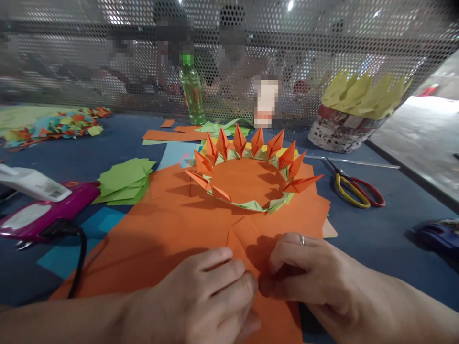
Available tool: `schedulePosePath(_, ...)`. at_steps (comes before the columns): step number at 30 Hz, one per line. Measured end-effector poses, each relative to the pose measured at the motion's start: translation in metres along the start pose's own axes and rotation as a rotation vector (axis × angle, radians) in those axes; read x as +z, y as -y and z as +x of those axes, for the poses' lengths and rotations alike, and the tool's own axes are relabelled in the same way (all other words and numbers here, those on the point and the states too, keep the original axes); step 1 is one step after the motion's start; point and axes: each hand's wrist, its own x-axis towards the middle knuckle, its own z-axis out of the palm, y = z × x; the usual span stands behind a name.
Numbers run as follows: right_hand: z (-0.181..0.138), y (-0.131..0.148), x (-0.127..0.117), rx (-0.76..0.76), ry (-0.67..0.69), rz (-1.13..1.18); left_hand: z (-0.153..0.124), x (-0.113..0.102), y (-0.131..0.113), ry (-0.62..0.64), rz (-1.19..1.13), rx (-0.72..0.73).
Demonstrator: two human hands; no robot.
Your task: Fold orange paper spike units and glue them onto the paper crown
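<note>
My left hand (211,291) and my right hand (304,272) meet at the near edge of the table, fingers curled and pinching a small folded piece of orange paper (247,239) between them. A ring shows on my right hand. The piece lies on a pile of orange paper sheets (158,234). Just beyond stands an origami ring (251,167) of orange pointed units with green and yellow bases.
Green paper squares (124,181) lie at left, beside a magenta glue gun (43,215) with a black cord (81,258). Scissors (355,188) rest at right, a paper basket (344,126) of yellow pieces behind them. A green bottle (191,91) stands by a mesh screen, with people behind it.
</note>
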Motion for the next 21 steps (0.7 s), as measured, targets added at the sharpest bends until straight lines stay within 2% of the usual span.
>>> schedulePosePath(3,0.0,0.001,0.001,-0.001,-0.01,-0.01,-0.005,0.002,-0.006,-0.013,0.042,-0.04)
schedulePosePath(12,0.002,0.002,-0.001,-0.044,-0.018,-0.032,-0.009,0.003,-0.015,0.015,0.162,-0.008)
schedulePosePath(21,0.001,0.003,0.0,-0.057,-0.007,-0.047,-0.01,0.006,-0.024,-0.07,0.208,-0.057)
